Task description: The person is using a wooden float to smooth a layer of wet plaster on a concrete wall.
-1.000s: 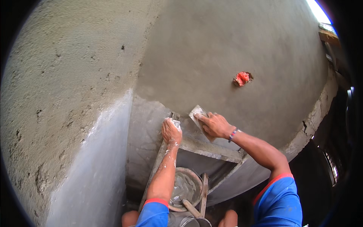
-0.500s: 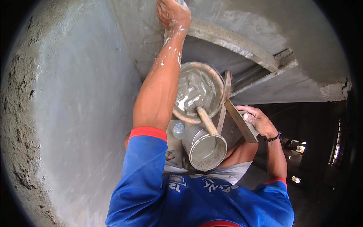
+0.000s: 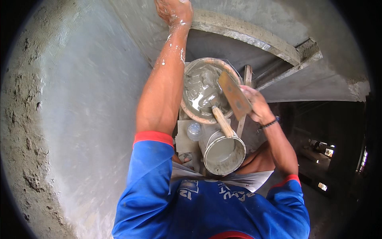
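At the top edge my left hand [image 3: 173,10] is raised by a concrete ledge [image 3: 254,34], its fingers curled and partly out of frame; what they hold is hidden. My right hand [image 3: 256,105] grips a flat rectangular metal float [image 3: 234,95], tilted over the right side of a round tub [image 3: 191,111] of wet grey cement [image 3: 199,85]. A trowel with a wooden handle [image 3: 223,121] rests in that tub, the handle reaching over a metal bucket [image 3: 225,157] below. Beside the bucket is a small clear plastic container [image 3: 194,131].
A plastered wall [image 3: 87,111] with a rough left strip runs close along my left side. The concrete ledge frame arches across the upper right. An upright wooden plank [image 3: 247,73] stands behind the tub. A dark interior with small bright openings lies at the right.
The view has swung down from the plastered wall to the tub and bucket. My right hand left the wall with the float and has since risen over the tub. My left hand remains raised.
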The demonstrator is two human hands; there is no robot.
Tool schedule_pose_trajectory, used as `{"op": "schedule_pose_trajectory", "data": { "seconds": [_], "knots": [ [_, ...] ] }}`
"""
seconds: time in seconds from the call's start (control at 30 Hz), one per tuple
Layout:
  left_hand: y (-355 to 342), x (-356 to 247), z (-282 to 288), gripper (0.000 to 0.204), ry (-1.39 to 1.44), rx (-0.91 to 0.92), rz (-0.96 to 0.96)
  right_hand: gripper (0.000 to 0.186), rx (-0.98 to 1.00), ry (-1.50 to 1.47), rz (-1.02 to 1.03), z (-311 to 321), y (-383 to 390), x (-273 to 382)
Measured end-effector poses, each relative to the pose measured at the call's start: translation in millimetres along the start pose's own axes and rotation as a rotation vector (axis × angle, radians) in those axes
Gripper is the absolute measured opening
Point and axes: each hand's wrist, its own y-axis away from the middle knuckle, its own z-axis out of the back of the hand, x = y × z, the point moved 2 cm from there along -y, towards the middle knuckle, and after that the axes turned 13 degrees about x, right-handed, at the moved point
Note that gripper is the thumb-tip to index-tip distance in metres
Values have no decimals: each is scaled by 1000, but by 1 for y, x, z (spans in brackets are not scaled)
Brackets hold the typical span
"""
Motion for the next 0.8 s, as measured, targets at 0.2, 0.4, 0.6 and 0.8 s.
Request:
{"op": "schedule_pose_trajectory", "data": {
  "seconds": [0.2,0.4,0.6,0.8],
  "knots": [
    [1,0,-1,23,-51,-46,-36,38,-186,133,97,-18,-77,-50],
    [4,28,-12,48,-272,-120,-35,37,-245,331,50,-40,-96,-73],
    [14,26,-21,56,-219,-13,7,34,-123,160,0,-45,-107,-92],
    [11,23,-18,55,-210,-28,-30,33,-42,37,-27,-55,-110,-96]
  ]
}}
